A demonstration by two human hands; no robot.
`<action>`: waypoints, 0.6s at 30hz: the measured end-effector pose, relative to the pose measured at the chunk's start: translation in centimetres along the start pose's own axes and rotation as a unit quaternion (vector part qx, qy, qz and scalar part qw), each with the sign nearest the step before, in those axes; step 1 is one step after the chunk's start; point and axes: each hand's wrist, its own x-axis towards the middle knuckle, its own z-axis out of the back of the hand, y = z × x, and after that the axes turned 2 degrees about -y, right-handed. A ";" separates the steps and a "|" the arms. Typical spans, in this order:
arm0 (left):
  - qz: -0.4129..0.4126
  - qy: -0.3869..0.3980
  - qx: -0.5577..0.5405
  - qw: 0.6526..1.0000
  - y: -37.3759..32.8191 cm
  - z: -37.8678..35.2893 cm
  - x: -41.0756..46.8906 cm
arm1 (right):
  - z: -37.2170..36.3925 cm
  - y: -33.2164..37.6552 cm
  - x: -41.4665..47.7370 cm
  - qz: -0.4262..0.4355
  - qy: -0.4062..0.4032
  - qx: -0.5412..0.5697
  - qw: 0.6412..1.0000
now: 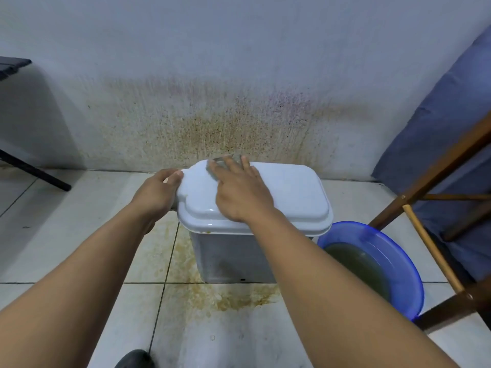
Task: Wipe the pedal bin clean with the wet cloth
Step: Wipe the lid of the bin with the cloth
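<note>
The pedal bin (233, 256), white-grey with its lid (292, 192) closed, stands on the tiled floor (66, 235) near the floor's far edge, just before the wall (239, 49). The cloth (225, 159), grey, lies on the lid's far left corner. The right hand (241, 192) rests flat on it with fingers straight and spread, pressing it to the lid rather than clutching it. Only the cloth's far edge shows beyond the fingertips. The left hand (156, 192) grasps the lid's left edge, thumb on top and fingers curled under the rim.

Just beside the bin on its right, touching or nearly so, sits a blue basin (398, 251) holding murky greenish water (356, 264). Beyond it, along the floor's right edge, stands a wooden chair (438, 171) with a blue cushion (438, 123). Its legs crowd the basin's right side.

At the floor's far left edge a dark slanted leg (34, 171) comes down from a dark piece of furniture that is mostly out of view.

Brown splatter stains (225, 296) mark the tiles in front of the bin, and similar speckling covers the wall behind it. A dark shoe tip (135, 359) shows at the near edge.
</note>
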 end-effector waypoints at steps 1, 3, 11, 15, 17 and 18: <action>0.005 0.003 -0.002 1.000 -0.1 0.0 -0.1 | 0.3 -1.0 -0.3 -0.011 -0.004 0.000 1.000; 0.013 0.010 -0.007 1.000 -0.2 0.1 -0.3 | 1.0 -3.2 -1.0 -0.032 -0.013 0.001 0.999; 0.021 0.009 -0.011 1.000 -0.4 0.2 -0.7 | 3.1 -11.8 -3.3 -0.169 -0.068 -0.011 0.983; 0.023 0.012 -0.022 0.999 -0.5 0.3 -0.8 | 3.3 -11.6 -3.3 -0.229 -0.069 -0.008 0.971; 0.028 0.015 -0.027 0.999 -0.5 0.5 -0.8 | 3.2 -10.6 -2.9 -0.233 -0.064 -0.012 0.970; 0.032 0.017 -0.030 0.999 -0.5 0.6 -0.7 | 3.2 -10.2 -2.6 -0.228 -0.061 -0.015 0.972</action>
